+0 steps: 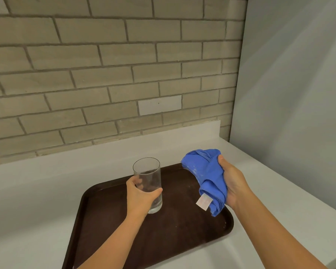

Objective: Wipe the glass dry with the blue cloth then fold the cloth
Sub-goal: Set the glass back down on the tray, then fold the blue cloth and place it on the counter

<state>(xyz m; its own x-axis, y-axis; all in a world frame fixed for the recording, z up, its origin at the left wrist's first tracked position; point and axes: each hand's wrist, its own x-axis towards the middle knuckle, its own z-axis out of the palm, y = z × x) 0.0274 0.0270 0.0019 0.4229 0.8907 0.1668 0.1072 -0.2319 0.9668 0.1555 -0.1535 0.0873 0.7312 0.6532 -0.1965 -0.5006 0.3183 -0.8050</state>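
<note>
Your two bare forearms come in from the bottom edge, over a dark brown tray (182, 230) that sits on the white tabletop (27, 210). Your left hand (140, 197) is wrapped around the lower half of the glass (147, 177): thumb on the right side, fingers (137, 181) curled round the back and showing through the clear wall. The glass stands upright, base down on the tray, left of tray centre; can't tell if the base is fully seated or just lifted. It looks empty, with a faint film or droplets low inside, too fine to be sure. Your right hand (231, 181) is closed on the blue cloth (206, 175), gripping it bunched in the palm, thumb pressed into the top of the bundle. The cloth is held in the air above the tray's right rear corner, not touching the glass, well apart from it. Loose folds hang down below your hand, and a small white label (203, 201) dangles from the lower edge. The cloth is crumpled, not folded. Behind the tray, the tabletop runs back to a low white upstand, then a beige brick-pattern wall (105, 74). A plain grey panel (289, 84) closes off the right side.
</note>
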